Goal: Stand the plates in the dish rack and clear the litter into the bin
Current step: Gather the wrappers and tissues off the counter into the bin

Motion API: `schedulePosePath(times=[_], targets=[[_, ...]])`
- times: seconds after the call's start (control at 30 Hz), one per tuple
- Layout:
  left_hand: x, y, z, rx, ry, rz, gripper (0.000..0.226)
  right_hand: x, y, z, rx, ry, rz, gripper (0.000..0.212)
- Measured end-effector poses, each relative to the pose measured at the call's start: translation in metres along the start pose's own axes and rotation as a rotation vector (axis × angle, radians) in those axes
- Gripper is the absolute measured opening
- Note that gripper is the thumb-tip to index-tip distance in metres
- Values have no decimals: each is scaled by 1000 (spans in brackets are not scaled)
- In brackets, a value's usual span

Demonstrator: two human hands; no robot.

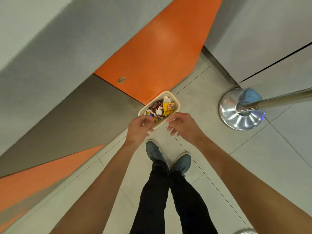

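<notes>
Grip slack on both sides, the left hand (140,127) and right hand (183,126) hang loosely curled and apparently empty over the near rim of the bin (163,122) on the floor (202,102), where litter (168,108) already lies, so clearing looks near done, while plates and dish rack are out of view.

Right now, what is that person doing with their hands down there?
A person stands looking down, with the left hand and the right hand over the near edge of a small cream bin on the floor by the orange wall. The bin already holds litter: a yellow wrapper and crumpled scraps. The right hand's fingers are loosely curled and hold nothing; whether the left hand pinches a scrap cannot be told. No plates or dish rack are in view.
</notes>
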State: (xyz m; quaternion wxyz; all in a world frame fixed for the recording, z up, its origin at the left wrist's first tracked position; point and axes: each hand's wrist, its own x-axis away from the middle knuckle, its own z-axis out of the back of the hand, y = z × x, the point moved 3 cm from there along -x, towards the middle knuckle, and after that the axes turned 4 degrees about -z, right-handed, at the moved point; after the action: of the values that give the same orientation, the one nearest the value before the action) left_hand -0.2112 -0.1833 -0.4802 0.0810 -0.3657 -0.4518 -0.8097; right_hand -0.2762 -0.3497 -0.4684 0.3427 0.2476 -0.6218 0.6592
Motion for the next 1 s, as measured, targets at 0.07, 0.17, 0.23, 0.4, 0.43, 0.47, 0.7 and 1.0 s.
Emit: schedulePosePath(times=[0.07, 0.17, 0.23, 0.4, 0.43, 0.47, 0.7, 1.0], targets=[[34, 36, 12, -17, -32, -83, 21, 36, -30, 0, 30, -9, 47, 15], [86, 87, 33, -6, -27, -199, 25, 91, -74, -4, 49, -43, 121, 18], [120, 116, 49, -1, 23, -285, 26, 127, -104, -7, 74, -41, 204, 19], [189, 157, 96, -6, 142, -432, 22, 193, -167, -21, 156, -1, 400, 11], [200, 161, 106, 4, 165, -457, 21, 202, -178, -26, 183, -3, 436, 10], [209, 164, 116, 11, 188, -482, 21, 209, -188, -32, 215, -3, 470, 10], [243, 161, 234, -120, 532, -597, 28, 218, -264, -104, 466, -62, 648, 17], [237, 105, 434, -371, 583, -403, 34, 190, -359, -259, 743, -215, 654, 26]])
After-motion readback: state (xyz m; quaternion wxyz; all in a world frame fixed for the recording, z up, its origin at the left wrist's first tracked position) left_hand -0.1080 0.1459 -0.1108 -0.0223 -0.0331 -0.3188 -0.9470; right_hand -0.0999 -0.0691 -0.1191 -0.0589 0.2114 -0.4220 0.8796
